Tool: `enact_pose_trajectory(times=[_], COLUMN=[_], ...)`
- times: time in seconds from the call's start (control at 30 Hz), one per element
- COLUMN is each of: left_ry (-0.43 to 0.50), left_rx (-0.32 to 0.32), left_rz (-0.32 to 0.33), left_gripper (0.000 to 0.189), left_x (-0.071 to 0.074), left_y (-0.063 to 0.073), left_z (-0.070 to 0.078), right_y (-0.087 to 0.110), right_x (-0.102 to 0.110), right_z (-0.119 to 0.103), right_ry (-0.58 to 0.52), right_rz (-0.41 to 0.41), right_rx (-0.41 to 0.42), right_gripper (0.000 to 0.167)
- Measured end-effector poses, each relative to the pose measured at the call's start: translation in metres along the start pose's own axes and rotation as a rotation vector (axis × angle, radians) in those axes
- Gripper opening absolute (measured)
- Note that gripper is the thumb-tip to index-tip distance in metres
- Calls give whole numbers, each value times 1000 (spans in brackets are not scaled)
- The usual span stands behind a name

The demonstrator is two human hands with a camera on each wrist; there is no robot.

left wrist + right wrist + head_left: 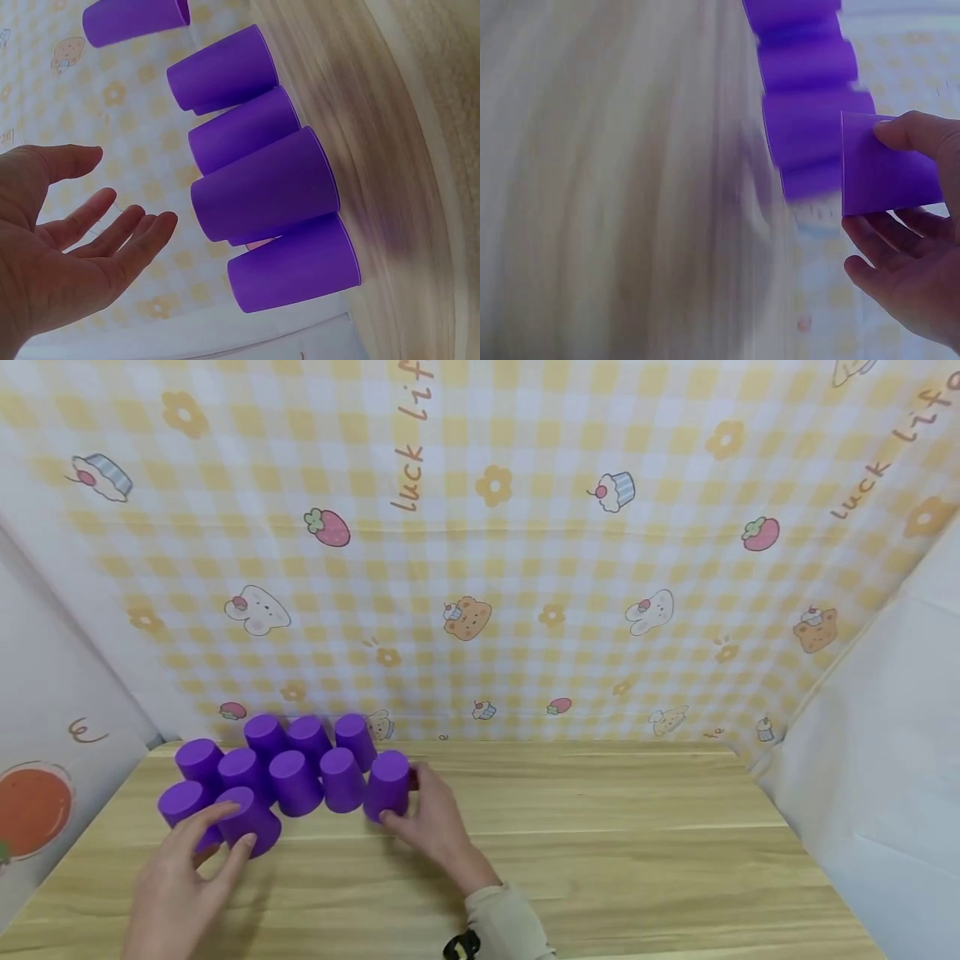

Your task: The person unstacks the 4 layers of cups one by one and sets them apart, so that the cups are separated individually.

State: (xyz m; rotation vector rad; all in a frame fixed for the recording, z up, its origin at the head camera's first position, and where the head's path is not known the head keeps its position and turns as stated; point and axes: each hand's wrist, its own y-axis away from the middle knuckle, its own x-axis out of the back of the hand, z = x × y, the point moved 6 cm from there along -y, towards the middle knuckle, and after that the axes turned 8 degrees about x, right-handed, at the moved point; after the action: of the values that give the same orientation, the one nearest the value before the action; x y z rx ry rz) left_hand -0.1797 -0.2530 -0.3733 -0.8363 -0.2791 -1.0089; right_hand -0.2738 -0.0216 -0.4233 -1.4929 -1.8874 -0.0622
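Several purple cups stand upside down in staggered rows at the left of the table. My right hand (438, 822) grips the rightmost purple cup (388, 785), thumb on one side and fingers on the other. In the right wrist view this held cup (885, 165) is off the tabletop, its rim higher than those of the cups behind. My left hand (183, 868) is over the front left cup (251, 827). The left wrist view shows that hand (82, 232) with loosely bent fingers, apart from the nearest cup (266, 187), holding nothing.
The wood-grain table (600, 852) extends to the right of the cups. A yellow checked cloth (525, 568) with cartoon prints hangs behind it. White side walls (892, 710) border the table left and right.
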Motion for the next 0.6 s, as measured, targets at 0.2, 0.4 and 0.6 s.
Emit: enact_pose_trajectory(times=[0.2, 0.4, 0.6], left_ry=[-16, -32, -18], left_rx=[12, 40, 36], left_rz=[-4, -12, -12], left_gripper=[38, 40, 42], left_x=[1, -3, -4], left_y=[2, 1, 2], left_z=[-3, -5, -6], right_y=[-2, -3, -6], right_x=[-33, -59, -76], right_z=[-19, -29, -36], right_ry=[6, 115, 245], right_rz=[-73, -112, -95], right_rx=[9, 7, 0], right_gripper=[60, 56, 55])
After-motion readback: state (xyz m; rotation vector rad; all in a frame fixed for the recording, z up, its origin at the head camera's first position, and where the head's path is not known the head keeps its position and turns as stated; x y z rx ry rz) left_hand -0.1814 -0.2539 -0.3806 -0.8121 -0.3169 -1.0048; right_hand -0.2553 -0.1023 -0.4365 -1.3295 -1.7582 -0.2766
